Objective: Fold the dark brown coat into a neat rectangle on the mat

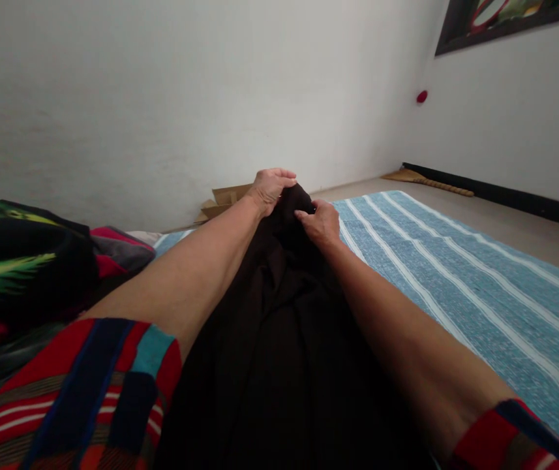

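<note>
Two bare hands worked close together: the left grip [270, 188] and the right grip [325, 223] each pinched the gathered far end of the dark cloth [284, 326]. Its creased length trailed back below them, the striped sheet [421, 261] showing to its right. To my eye, so narrow a pinch could slip, bunching the folds crookedly; swung left, they might snag the heaped clothes [29, 274].

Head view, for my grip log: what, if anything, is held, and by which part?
The left hand and right hand hold the dark brown cloth by its bunched far end.
</note>
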Demonstrator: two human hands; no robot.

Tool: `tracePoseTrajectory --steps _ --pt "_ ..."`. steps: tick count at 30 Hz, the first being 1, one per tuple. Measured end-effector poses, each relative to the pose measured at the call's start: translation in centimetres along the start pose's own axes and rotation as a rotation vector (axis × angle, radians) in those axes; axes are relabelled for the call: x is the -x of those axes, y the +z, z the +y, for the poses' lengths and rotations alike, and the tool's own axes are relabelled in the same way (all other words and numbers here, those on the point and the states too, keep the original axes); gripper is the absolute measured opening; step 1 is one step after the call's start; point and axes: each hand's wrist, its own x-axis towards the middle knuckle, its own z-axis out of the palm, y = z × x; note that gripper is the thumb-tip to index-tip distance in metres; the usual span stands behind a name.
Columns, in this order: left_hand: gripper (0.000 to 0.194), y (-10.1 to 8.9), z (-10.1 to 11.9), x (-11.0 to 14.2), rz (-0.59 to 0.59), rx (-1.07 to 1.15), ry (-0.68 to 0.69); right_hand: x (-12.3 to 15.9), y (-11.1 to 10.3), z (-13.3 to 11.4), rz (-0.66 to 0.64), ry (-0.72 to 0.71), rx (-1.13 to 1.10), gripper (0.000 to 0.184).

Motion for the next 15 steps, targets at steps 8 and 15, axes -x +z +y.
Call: tracePoseTrajectory --steps 8,15 --pt "0.067 0.5 0.0 0.2 -0.160 -0.098 0.050 -2.1 0.4 1.4 0.044 -0.017 -0.158 0.028" --pt "0.058 1.7 -0.2 0.0 -0.132 -0.423 0.156 -2.2 0.8 2.1 0.059 0.000 -0.167 0.026"
